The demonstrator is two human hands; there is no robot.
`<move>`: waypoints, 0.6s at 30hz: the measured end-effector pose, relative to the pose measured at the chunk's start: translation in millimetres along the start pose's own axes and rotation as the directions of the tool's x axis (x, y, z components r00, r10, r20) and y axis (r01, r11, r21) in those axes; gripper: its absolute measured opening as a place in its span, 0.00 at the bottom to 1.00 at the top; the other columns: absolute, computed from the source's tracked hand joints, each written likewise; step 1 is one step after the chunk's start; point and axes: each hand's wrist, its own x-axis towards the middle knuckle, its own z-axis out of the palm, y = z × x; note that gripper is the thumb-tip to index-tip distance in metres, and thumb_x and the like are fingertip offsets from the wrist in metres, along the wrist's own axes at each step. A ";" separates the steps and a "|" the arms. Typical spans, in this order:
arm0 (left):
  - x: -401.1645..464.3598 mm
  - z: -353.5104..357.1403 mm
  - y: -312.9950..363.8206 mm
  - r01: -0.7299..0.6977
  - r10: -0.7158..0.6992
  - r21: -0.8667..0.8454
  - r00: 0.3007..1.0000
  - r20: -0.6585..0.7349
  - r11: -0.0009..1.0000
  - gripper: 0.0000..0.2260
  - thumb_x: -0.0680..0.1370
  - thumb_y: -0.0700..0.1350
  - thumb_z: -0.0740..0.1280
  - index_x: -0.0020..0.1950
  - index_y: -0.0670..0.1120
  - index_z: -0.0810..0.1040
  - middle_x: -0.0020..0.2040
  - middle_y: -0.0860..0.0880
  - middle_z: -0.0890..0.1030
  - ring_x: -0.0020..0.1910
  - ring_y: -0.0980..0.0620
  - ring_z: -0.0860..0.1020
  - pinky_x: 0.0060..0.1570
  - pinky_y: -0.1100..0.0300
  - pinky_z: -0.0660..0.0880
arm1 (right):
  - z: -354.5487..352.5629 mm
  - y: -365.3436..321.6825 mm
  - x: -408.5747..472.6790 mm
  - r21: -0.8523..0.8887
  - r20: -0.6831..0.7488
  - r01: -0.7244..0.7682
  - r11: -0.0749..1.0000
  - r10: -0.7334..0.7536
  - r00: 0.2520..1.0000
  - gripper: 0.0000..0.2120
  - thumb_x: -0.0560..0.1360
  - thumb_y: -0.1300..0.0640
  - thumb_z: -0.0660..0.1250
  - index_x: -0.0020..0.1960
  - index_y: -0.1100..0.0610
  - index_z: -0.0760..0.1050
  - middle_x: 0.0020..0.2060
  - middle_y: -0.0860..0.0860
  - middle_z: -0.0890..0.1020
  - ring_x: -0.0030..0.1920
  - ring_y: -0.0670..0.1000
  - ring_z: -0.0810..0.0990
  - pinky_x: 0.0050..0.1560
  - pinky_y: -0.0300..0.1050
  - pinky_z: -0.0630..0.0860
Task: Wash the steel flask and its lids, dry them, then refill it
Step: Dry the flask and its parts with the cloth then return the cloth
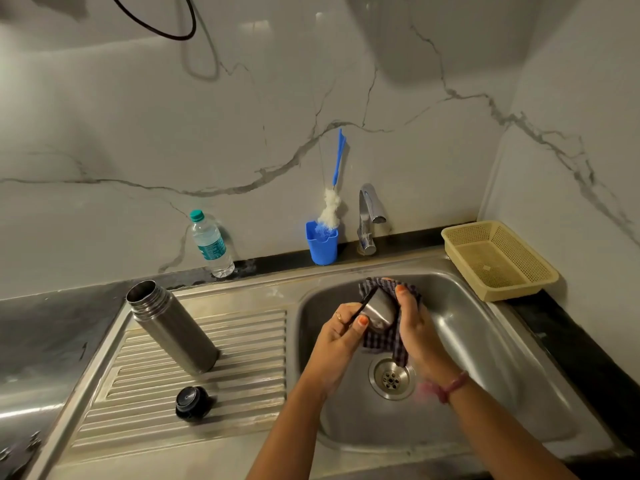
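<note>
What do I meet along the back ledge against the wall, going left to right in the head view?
Plastic water bottle → blue holder with the bottle brush standing in it → tap → yellow basket, at the sink's far right corner.

left hand (341, 329): thin gold-coloured ring on one finger, orange polish on the thumbnail | right hand (414, 322): orange polish on the one nail that shows | right wrist: pinkish-red thread or bead band (450, 388), blurred, so the material is uncertain | both forearms bare, no sleeves in view
</note>
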 end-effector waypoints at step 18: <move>1.6 13.5 0.3 -0.031 0.015 -0.117 0.990 -0.138 0.993 0.18 0.80 0.48 0.66 0.67 0.43 0.71 0.61 0.41 0.79 0.60 0.44 0.79 0.57 0.55 0.79 | 10.7 -5.8 0.5 -0.262 0.109 0.146 0.954 -0.121 0.987 0.18 0.80 0.44 0.55 0.63 0.54 0.70 0.49 0.45 0.79 0.53 0.45 0.79 0.47 0.31 0.75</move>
